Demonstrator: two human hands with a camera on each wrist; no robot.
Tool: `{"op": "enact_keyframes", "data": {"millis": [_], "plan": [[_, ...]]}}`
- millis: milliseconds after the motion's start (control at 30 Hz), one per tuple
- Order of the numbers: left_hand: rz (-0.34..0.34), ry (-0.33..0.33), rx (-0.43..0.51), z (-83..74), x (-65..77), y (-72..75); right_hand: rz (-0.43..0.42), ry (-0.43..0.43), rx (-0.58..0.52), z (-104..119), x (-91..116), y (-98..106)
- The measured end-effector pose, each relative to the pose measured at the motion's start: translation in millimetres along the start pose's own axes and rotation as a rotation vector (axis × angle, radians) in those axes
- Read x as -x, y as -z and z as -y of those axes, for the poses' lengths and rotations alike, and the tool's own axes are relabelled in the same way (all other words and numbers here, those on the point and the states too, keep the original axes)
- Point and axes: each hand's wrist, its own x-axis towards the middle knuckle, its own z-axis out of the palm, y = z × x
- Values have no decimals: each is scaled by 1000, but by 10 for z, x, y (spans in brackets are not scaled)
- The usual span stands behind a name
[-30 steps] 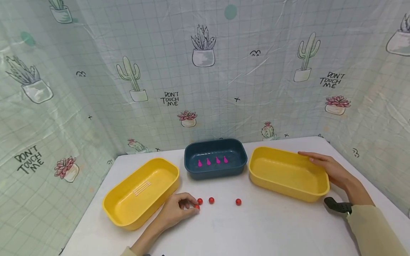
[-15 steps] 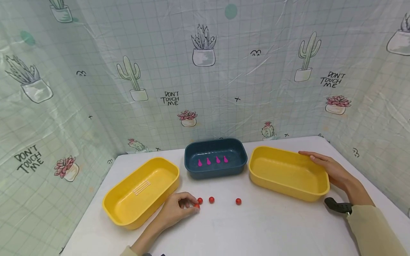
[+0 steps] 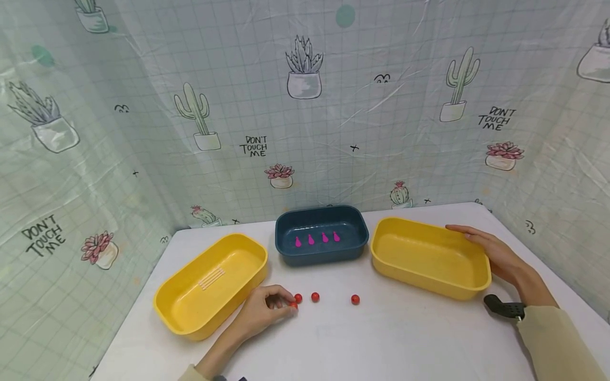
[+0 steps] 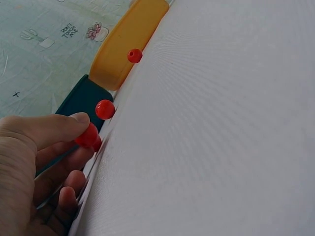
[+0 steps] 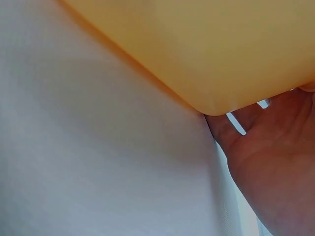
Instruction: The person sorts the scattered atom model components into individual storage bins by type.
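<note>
My left hand [image 3: 263, 311] is at the table's middle left, pinching a red bead [image 4: 86, 136] between thumb and fingertips. A second bead [image 3: 298, 298] sits right behind the pinched one, partly hidden in the left wrist view. Farther right on the white table are two more, a near bead [image 3: 315, 297] and a bead set apart [image 3: 355, 299]. My right hand [image 3: 500, 256] rests against the right end of a yellow bin [image 3: 424, 259], fingers stretched along its rim. In the right wrist view, the palm [image 5: 280, 152] lies beside the bin's outer wall, and the fingers are partly hidden behind it.
A dark blue bin [image 3: 324, 258] at the back holds several small pink pin-shaped pieces [image 3: 311, 239]. Left of it stands another yellow bin [image 3: 183, 312] with several thin pale sticks [image 3: 211, 278]. A patterned curtain [image 3: 333, 132] encloses the table's back and sides.
</note>
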Motion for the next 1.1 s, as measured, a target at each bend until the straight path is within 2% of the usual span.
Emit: {"op": "enact_keyframes", "data": {"millis": [367,600,800,900,1100], "plan": [[-4,1,46,-4,5,18,24,32,5,16,-3,17],[-11,35,97,-48,9,40,7,30,25,33,-8,10],[2,26,204,-170,0,67,-8,20,43,30,-24,5],[-25,23,246,-231,-18,75,-16,14,41,13,-24,-2],[-87,28,263,-349,-77,61,-20,21,32,-28,-10,1]]}}
